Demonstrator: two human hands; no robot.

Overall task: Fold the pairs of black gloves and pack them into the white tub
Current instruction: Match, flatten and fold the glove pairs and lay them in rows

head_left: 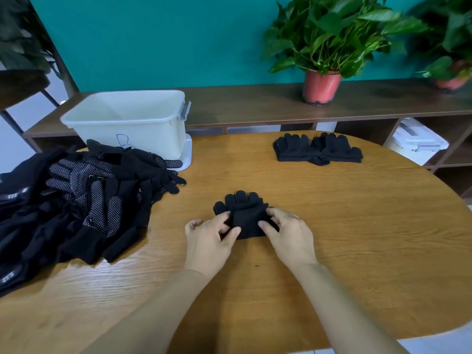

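A pair of black gloves (245,213) lies in the middle of the wooden table (357,226), its cuff folded up over the palm and its fingertips pointing away from me. My left hand (208,241) pinches the folded cuff at its left edge. My right hand (288,233) pinches the same fold at its right edge. The white tub (132,121) stands open at the far left of the table; nothing shows inside it. A large heap of black dotted gloves (84,198) covers the table's left side. Two folded pairs (318,149) lie side by side at the far right.
Behind the table runs a low wooden shelf (255,103) with a potted plant (323,47) in a red pot and a second plant (452,47) at the far right. A white lidded box (419,141) sits in a shelf compartment on the right.
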